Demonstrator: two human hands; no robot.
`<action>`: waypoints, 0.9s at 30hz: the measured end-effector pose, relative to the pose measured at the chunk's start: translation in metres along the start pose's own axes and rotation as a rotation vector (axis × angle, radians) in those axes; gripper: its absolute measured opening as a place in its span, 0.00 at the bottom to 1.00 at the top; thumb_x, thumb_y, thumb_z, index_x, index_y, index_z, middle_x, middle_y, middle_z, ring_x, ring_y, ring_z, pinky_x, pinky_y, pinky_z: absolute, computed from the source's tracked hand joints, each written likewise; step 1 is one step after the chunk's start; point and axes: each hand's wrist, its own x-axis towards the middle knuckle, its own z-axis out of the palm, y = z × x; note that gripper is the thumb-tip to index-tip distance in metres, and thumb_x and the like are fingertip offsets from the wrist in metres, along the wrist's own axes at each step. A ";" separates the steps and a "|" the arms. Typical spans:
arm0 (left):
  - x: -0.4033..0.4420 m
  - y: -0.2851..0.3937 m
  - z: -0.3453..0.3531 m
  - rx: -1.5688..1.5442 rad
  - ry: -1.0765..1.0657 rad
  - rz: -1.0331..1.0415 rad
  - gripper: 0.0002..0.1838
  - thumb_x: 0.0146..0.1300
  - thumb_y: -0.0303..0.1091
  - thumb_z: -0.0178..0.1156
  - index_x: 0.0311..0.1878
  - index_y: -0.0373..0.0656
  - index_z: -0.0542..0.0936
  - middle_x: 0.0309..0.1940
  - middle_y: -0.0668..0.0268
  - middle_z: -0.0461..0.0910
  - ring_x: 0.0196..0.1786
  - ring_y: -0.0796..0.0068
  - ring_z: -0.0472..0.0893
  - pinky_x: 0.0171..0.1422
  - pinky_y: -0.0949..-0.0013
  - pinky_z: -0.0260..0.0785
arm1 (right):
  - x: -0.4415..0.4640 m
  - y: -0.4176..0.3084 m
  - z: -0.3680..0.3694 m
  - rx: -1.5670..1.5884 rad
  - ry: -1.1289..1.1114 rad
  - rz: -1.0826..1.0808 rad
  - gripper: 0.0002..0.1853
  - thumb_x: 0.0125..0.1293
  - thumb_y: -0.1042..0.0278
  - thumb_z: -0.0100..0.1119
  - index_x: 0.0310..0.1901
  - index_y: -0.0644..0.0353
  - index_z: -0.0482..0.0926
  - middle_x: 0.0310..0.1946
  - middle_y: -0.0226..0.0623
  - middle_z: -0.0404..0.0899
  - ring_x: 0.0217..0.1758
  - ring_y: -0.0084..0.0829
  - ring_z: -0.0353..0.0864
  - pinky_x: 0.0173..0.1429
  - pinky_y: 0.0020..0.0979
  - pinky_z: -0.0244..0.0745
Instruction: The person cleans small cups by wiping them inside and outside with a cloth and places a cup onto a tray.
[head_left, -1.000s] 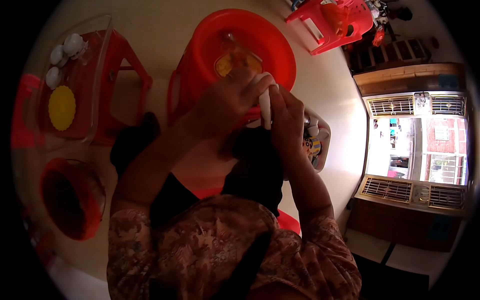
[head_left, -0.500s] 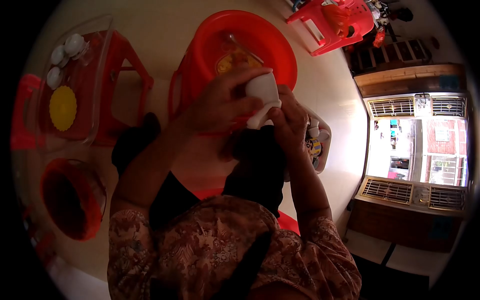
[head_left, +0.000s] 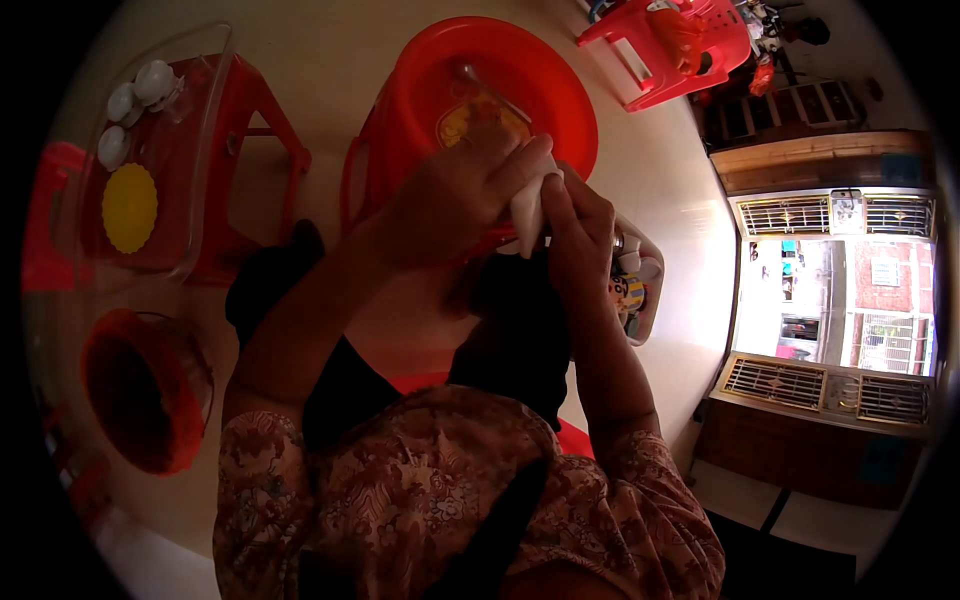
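both my hands are closed on it: my left hand (head_left: pixel 470 190) curls over the top and left of the white piece (head_left: pixel 528 215), while my right hand (head_left: pixel 580 220) pinches its right edge, thumb laid along it. the piece is smooth and matte, narrowing to a point at the lower end; whether it's cloth or something stiffer, i cannot tell. it's up between my fingers, seen against the near edge of the round, red plastic basin (head_left: pixel 572 120). and inside that basin, a mottled yellow patch (head_left: pixel 456 125), partly behind my left hand! over to the left, a clear, see-through tray (head_left: pixel 178 190) carries rounded, glossy white pieces (head_left: pixel 153 82) and a flat yellow oval (head_left: pixel 130 208) with a scalloped edge.
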 end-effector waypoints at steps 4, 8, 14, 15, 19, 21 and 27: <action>0.003 0.004 0.000 -0.110 0.057 -0.013 0.35 0.43 0.31 0.72 0.59 0.39 0.73 0.49 0.58 0.72 0.49 0.60 0.77 0.49 0.64 0.74 | 0.000 -0.003 -0.005 0.020 -0.023 0.025 0.18 0.72 0.61 0.45 0.49 0.69 0.76 0.26 0.27 0.76 0.27 0.14 0.70 0.30 0.17 0.64; 0.010 0.007 -0.007 -0.555 0.059 -0.215 0.38 0.44 0.32 0.74 0.62 0.42 0.70 0.53 0.61 0.69 0.54 0.66 0.74 0.52 0.66 0.73 | 0.002 0.011 -0.019 0.261 -0.086 -0.058 0.16 0.69 0.62 0.50 0.44 0.69 0.78 0.32 0.30 0.79 0.32 0.17 0.75 0.35 0.19 0.69; 0.005 -0.004 -0.009 -0.802 -0.121 -0.342 0.36 0.49 0.29 0.72 0.63 0.43 0.68 0.54 0.65 0.66 0.57 0.70 0.71 0.57 0.69 0.68 | 0.005 0.030 -0.013 0.277 -0.142 -0.262 0.20 0.69 0.59 0.51 0.47 0.71 0.77 0.46 0.38 0.77 0.42 0.23 0.77 0.43 0.23 0.71; 0.005 -0.004 -0.010 -0.828 -0.113 -0.350 0.36 0.49 0.29 0.71 0.62 0.43 0.68 0.54 0.65 0.66 0.56 0.70 0.71 0.57 0.69 0.68 | 0.006 0.028 -0.013 0.248 -0.155 -0.266 0.20 0.69 0.58 0.51 0.47 0.71 0.77 0.45 0.38 0.77 0.42 0.23 0.77 0.44 0.24 0.71; 0.008 0.002 -0.011 -0.770 -0.049 -0.333 0.34 0.49 0.28 0.70 0.61 0.42 0.69 0.54 0.65 0.66 0.55 0.71 0.71 0.56 0.68 0.68 | 0.009 0.018 -0.013 0.212 -0.157 -0.246 0.20 0.68 0.59 0.51 0.47 0.70 0.77 0.43 0.35 0.77 0.42 0.22 0.76 0.44 0.24 0.71; 0.010 0.003 -0.010 -0.613 0.017 -0.269 0.32 0.47 0.28 0.72 0.57 0.43 0.70 0.52 0.65 0.67 0.54 0.70 0.71 0.55 0.68 0.69 | 0.009 0.010 -0.011 0.198 -0.123 -0.177 0.18 0.68 0.60 0.51 0.46 0.70 0.77 0.40 0.33 0.77 0.40 0.20 0.75 0.43 0.23 0.70; 0.010 0.004 -0.007 -0.616 0.038 -0.287 0.29 0.44 0.27 0.73 0.51 0.41 0.71 0.47 0.64 0.71 0.51 0.71 0.73 0.53 0.66 0.69 | 0.013 0.014 -0.012 0.299 -0.110 -0.055 0.16 0.68 0.62 0.49 0.46 0.68 0.76 0.32 0.31 0.77 0.34 0.17 0.74 0.37 0.20 0.68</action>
